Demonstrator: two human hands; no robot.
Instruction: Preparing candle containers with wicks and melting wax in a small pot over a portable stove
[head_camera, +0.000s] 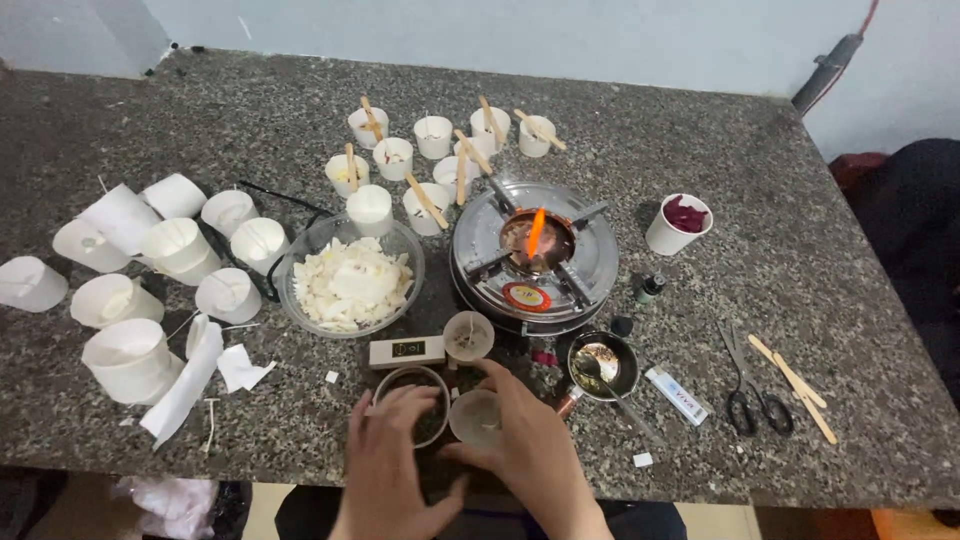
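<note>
At the far left of the granite table, a cluster of white paper cups lay tipped on their sides, one nearly cut off by the frame edge. Beside them stood a glass bowl of pale wax flakes. Near the front edge, the left hand rested with fingers spread over a small dark-filled bowl, hiding most of its contents. The right hand curled its fingers around a small clear cup, thumb toward the body; what the cup held was hard to make out. Both wrists ran out of the bottom of the frame. Behind the hands, a round metal stove burned with an orange flame, a group of filled cups with wooden sticks beyond it. Further right lay a small dark pan, black scissors and loose wooden sticks. The right stretch of table was mostly open up to its edge.
</note>
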